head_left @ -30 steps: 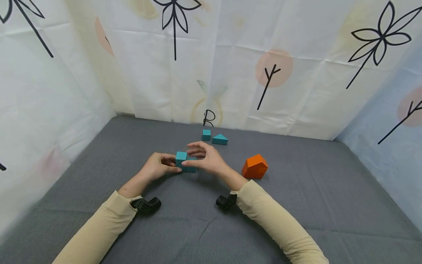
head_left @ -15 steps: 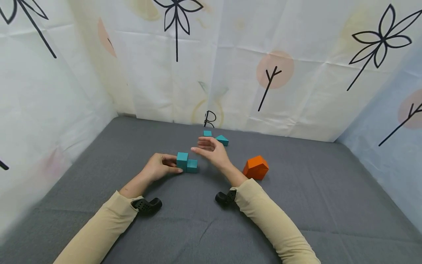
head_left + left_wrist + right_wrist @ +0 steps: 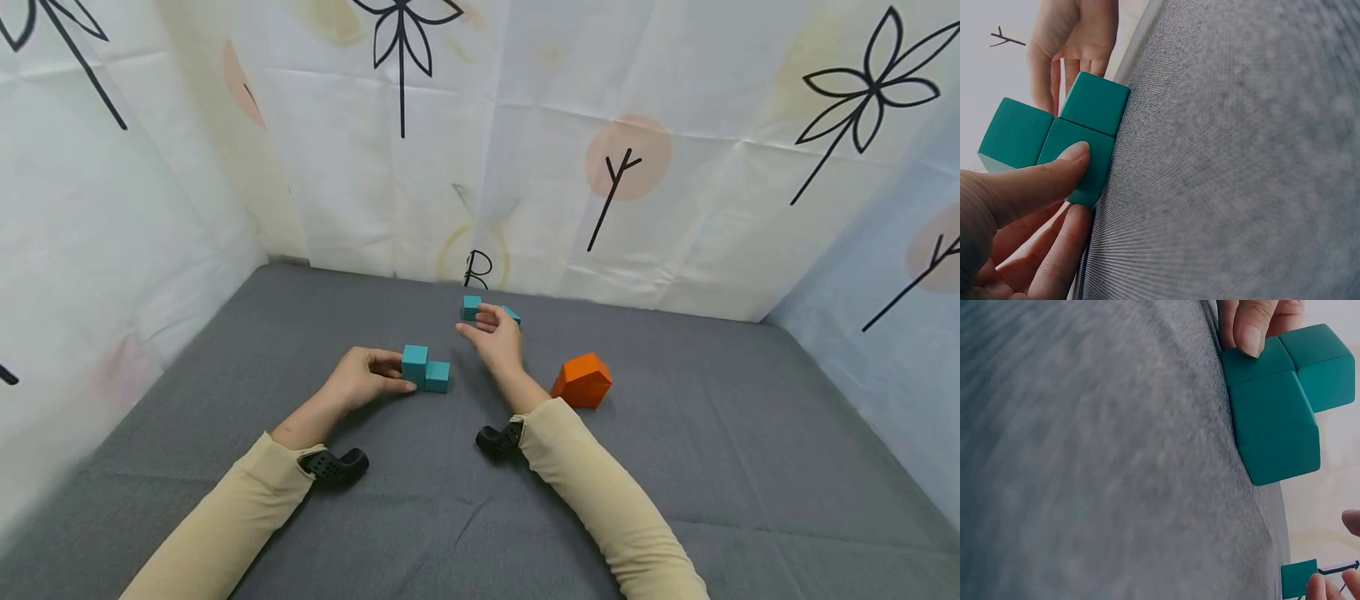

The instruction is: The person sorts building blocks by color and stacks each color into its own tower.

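My left hand (image 3: 358, 379) pinches a teal cube (image 3: 1069, 139) between thumb and fingers; the cube rests on the grey cloth. A second teal cube (image 3: 415, 357) sits on top of it, and a third (image 3: 438, 375) stands against its right side. Farther back, my right hand (image 3: 498, 340) has its thumb and fingers apart beside a lone teal cube (image 3: 471, 306). Whether the fingertips touch that cube I cannot tell. A teal triangular block (image 3: 512, 314) is mostly hidden behind the right hand.
To the right of the right forearm stands an orange faceted block shape (image 3: 582, 382) with a slanted top. The grey cloth (image 3: 720, 433) covers the table. A patterned white curtain (image 3: 540, 200) encloses its back and sides.
My right hand has left the right-hand cube of the small stack and moved back and to the right, toward the lone cube and triangular block. My left hand stays on the stack.
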Demonstrator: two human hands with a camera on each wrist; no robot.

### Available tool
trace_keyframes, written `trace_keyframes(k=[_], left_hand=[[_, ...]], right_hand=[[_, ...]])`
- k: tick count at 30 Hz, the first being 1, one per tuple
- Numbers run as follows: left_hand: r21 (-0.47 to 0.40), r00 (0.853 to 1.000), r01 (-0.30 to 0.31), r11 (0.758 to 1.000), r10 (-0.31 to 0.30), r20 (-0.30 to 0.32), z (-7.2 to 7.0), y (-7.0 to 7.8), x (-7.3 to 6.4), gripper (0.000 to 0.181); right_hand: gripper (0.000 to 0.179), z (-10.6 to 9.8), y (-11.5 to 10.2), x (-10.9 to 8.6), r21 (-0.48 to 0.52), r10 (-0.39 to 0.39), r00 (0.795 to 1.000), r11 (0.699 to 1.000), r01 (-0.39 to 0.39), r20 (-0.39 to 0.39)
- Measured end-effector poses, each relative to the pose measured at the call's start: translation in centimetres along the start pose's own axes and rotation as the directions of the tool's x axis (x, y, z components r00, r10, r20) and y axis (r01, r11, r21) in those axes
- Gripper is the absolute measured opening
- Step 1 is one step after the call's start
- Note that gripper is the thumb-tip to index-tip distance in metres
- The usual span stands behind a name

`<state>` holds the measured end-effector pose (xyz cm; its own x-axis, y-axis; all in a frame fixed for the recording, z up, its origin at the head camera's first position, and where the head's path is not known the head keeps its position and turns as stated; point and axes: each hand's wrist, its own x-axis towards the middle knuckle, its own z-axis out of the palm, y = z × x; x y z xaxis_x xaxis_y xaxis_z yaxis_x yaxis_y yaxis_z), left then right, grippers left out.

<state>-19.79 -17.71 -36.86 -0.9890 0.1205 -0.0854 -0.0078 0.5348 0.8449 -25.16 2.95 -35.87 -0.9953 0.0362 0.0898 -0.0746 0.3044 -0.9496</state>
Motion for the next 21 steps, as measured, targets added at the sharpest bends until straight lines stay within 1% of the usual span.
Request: trace_keyframes(k=[8,15,21], left_hand=[[0.003,1.0,0.018,1.0,-0.018,-0.001,0.0,0.1,0.0,0.051],[-0.009,1.0,0.018,1.0,-0.018,0.003,-0.1,0.1,0.0,0.05],[-0.017,1.0,0.016,1.0,-0.016,0.006,-0.1,0.0,0.0,0.05]], right_hand=[[0.062,1.0,-0.1,0.6,-0.02,0.082,0.995,0.996,-0.084,-0.058],[0.068,2.0,-0.1,1.4,-0.004,0.138,0.986,0.99,-0.139,-0.089],[0.066,2.5,0.6,2.4,0.026,0.159,0.978,0.987,-0.157,-0.138]])
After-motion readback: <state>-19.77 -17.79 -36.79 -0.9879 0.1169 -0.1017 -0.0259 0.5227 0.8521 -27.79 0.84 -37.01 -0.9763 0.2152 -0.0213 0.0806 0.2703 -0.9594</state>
